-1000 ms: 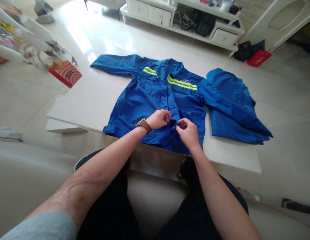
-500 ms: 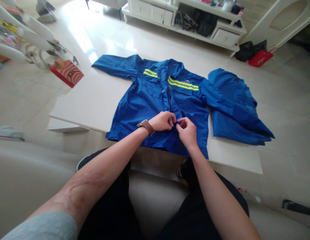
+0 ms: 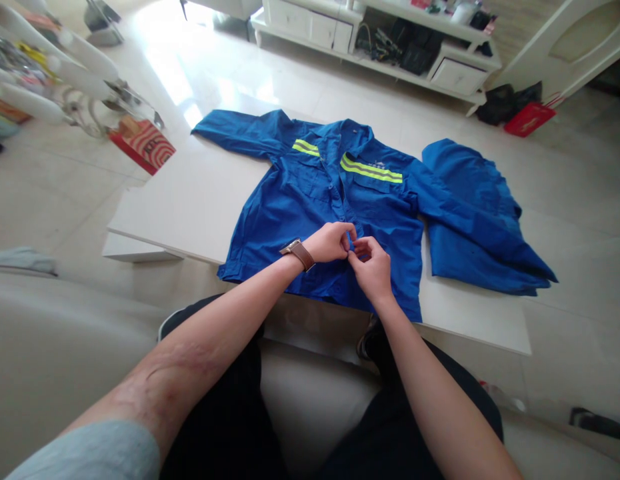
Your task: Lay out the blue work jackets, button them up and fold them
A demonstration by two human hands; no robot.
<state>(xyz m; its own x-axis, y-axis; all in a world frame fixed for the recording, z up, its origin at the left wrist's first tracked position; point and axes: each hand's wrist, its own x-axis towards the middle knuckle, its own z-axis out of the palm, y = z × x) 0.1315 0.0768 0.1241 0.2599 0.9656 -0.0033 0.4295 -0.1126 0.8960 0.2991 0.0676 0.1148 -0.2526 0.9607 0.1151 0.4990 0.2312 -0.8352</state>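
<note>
A blue work jacket (image 3: 285,207) with yellow and grey reflective strips lies face up, its collar away from me. Both hands meet at its front placket, below the chest. My left hand (image 3: 333,242), with a watch on the wrist, pinches one edge of the placket. Right beside it, my right hand (image 3: 371,265) pinches the facing edge, thumb and forefinger together. The fingers cover whatever button or buttonhole lies between them. Above the hands the placket hangs partly apart up to the collar.
The jacket lies on a low white table (image 3: 160,200). Folded blue cloth (image 3: 470,180) lies at its right, partly under a sleeve. A red striped bag (image 3: 147,143) stands beyond the left edge. A white cabinet (image 3: 310,30) and a red bag (image 3: 530,120) are farther back.
The whole view has shifted slightly, so things appear a little farther right. My hands stay pinched at the placket, with the right fingers moved slightly closer to the left.
</note>
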